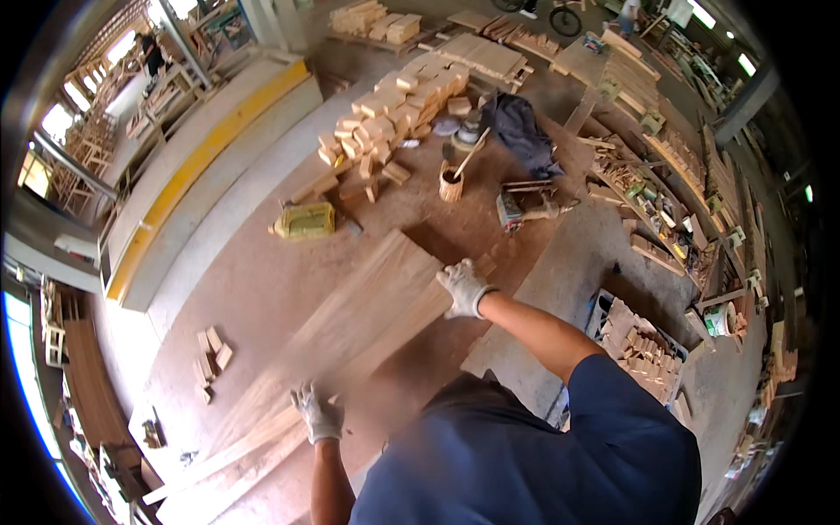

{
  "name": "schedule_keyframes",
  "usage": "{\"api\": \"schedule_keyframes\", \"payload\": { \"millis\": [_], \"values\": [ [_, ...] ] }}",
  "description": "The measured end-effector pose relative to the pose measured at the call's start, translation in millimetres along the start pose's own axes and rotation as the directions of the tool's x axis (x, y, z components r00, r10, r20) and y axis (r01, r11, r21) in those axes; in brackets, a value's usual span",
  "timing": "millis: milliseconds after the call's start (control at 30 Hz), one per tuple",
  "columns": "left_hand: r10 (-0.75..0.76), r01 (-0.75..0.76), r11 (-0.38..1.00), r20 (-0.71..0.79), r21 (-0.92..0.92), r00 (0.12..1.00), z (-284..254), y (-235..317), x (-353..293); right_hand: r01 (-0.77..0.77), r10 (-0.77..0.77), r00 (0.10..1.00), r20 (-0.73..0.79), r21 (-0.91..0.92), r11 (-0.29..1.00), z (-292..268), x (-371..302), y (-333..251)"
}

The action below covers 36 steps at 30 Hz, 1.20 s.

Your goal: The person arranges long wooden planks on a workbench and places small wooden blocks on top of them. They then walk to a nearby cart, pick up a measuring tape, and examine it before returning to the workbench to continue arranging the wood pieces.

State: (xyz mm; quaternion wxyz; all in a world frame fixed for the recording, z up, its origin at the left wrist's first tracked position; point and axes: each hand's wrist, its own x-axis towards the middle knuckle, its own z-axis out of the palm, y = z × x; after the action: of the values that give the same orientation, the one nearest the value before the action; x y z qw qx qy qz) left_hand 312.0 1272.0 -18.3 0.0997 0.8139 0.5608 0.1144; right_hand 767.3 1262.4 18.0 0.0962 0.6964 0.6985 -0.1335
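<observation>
Board (376,297): support likely best kept even between both hands; edges call for steady contact.
Face: flat, wide, pale brown, lengthwise grain, partly blurred.
Location: diagonal before the person, over the floor (245,271).
Right hand (464,289): gloved, fingers bent at the far right corner.
Left hand (318,413): gloved, fingers spread near the edge; grasp cannot be told.
Beyond: wooden blocks (394,105).

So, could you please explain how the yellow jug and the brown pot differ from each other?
The jug lies on its side, while the pot stands upright. The jug is yellow; the pot is brown. The jug also looks larger than the pot. The pot has a stick leaning out of its top, whereas no stick shows in the jug. Both rest beyond the board.
</observation>
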Motion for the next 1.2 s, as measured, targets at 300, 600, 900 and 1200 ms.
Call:
{"api": "schedule_keyframes", "payload": {
  "millis": [300, 600, 900, 1200],
  "values": [
    [-0.033, 0.035, 0.998, 0.03, -0.056, 0.999, -11, 14, 3, -0.054, 0.062, 0.997, 0.054, -0.146, 0.988, -11, -8, 20],
    [-0.077, 0.081, 0.996, 0.099, -0.029, 0.992, -19, 25, 12, -0.074, 0.111, 0.979, 0.173, -0.206, 0.976, -16, 2, 13],
    [-0.085, 0.087, 0.996, 0.068, -0.028, 0.994, -14, 20, 10, -0.084, 0.119, 0.981, 0.153, -0.219, 0.972, -16, 2, 8],
    [-0.073, 0.076, 0.996, 0.064, -0.04, 0.995, -16, 22, 11, -0.105, 0.136, 0.978, 0.156, -0.192, 0.976, -22, 0, 6]
  ]
}}
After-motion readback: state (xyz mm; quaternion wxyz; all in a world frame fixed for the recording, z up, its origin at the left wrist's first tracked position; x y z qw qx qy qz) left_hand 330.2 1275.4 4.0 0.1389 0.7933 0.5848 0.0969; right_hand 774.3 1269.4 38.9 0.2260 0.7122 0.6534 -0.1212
